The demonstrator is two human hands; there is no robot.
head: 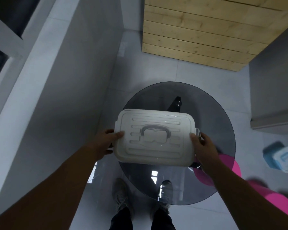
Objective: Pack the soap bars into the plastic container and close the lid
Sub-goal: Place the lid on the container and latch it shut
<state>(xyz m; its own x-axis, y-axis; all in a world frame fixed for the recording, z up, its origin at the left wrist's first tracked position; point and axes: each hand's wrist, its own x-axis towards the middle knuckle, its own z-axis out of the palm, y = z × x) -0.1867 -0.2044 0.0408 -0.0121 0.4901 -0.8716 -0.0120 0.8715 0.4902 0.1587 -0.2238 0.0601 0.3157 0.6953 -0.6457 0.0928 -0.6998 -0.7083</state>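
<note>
Two bare forearms stretched fwd, hands clamped on opposite short ends of white plastic container (154,138): left hand (105,141) w/ thumb over lid (156,121) edge, right hand (202,146) likewise by side latch. Held level above round glass table (214,113), prob. for carrying or setting down w/o tipping. Lid on, handle (155,129) folded flat. No soap bars visible; contents hidden. Blue-and-white box (280,157) on floor, right.

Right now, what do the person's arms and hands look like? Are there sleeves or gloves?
Both arms are bare all the way down, with no sleeves in view. The left hand and right hand wear no gloves. I can see no watch, ring or bracelet, though the picture is a little blurry.
</note>
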